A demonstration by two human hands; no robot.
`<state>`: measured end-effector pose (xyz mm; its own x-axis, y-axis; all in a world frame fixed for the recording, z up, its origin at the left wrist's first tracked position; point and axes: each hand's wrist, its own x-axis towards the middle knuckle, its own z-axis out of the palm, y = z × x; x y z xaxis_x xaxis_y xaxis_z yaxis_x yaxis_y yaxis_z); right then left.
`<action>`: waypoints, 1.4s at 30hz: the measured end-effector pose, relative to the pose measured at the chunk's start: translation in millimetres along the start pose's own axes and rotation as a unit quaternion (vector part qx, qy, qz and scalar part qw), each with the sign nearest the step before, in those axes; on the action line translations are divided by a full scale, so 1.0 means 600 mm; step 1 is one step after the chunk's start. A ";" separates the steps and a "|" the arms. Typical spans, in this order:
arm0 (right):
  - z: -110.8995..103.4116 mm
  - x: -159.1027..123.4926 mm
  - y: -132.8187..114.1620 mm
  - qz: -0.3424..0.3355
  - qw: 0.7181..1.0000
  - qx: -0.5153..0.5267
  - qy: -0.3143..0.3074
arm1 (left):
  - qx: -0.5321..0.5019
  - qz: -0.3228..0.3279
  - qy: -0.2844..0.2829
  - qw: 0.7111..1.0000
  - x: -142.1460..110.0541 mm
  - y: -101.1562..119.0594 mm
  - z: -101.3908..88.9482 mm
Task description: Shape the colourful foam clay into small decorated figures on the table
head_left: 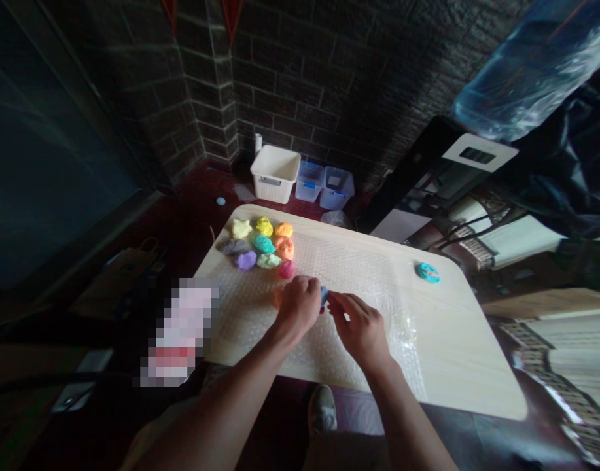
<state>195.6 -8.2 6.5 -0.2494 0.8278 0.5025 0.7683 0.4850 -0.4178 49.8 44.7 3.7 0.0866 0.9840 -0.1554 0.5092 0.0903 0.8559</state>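
Observation:
My left hand (302, 304) is closed around a small piece of blue modelling clay (324, 296), most of it hidden by the fingers. On its right side the fingertips of my right hand (358, 322) pinch at the same blue piece. A bit of dark red shows just below it; what that is I cannot make out. Partly behind my left hand lies an orange lump (278, 297). Farther back sit several clay lumps in rough rows, among them a pink one (286, 269), a purple one (245, 260), a teal one (264, 244) and a yellow one (264, 226).
Bubble wrap (358, 268) covers much of the pale wooden table (457, 340). A round teal piece (428, 272) rests at the table's right. On the floor beyond stand a white bin (275, 190) and two clear boxes. A water dispenser (427, 176) stands back right.

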 end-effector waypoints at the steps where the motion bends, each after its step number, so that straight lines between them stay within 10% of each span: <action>1: 0.002 0.000 -0.001 0.008 1.000 -0.004 0.002 | 0.004 0.002 0.003 1.000 -0.001 0.001 0.000; 10: 0.015 -0.003 -0.001 0.236 0.960 0.145 0.036 | 0.043 0.049 0.051 0.997 -0.019 0.016 0.006; 17: 0.018 0.001 0.013 0.413 0.796 0.424 0.126 | 0.004 0.076 0.083 0.994 -0.015 0.015 0.005; 24: 0.013 0.004 0.041 0.434 0.672 0.570 0.190 | 0.148 0.156 0.081 0.973 -0.028 0.006 0.011; 33: 0.014 0.003 0.045 0.445 0.635 0.608 0.173 | 0.330 0.157 0.050 0.929 -0.049 0.004 0.016; 42: 0.011 0.008 0.037 0.461 0.640 0.582 0.199 | 0.158 0.238 0.091 0.954 -0.051 0.021 0.012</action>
<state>207.4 8.2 -5.3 0.3412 0.8887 -0.3062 -0.5353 -0.0841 -0.8405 59.9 14.5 15.9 0.2369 0.9147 0.3275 0.6838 -0.3964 0.6126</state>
